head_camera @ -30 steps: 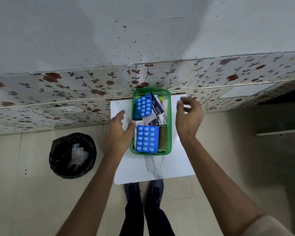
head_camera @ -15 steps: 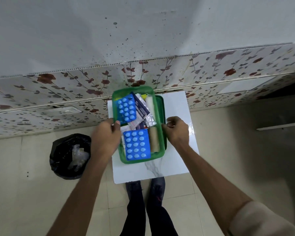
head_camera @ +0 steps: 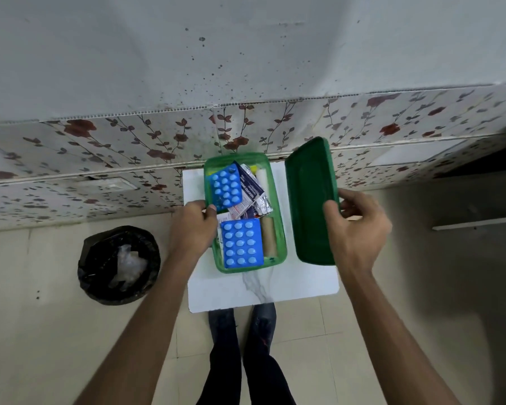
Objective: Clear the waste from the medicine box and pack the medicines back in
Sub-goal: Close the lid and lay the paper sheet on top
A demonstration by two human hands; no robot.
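Green lid (head_camera: pixel 311 200) pinched in right hand (head_camera: pixel 355 229) fingers; left hand (head_camera: pixel 192 229) fingers grip the medicine box (head_camera: pixel 278 229) rim.

I see a small white counter (head_camera: pixel 263 290) with grey marble veining, its far edge close against the flowered wall. On it sits a green medicine box (head_camera: pixel 278 229), open, toward the far left part of the top, with blue pill strips and foil packs inside. The near part of the top is bare white. The counter stands on a pale tiled floor (head_camera: pixel 41 331). Also on the floor, well to the left of the counter, stands a round bin (head_camera: pixel 119 264) lined with a black bag, clear plastic inside.
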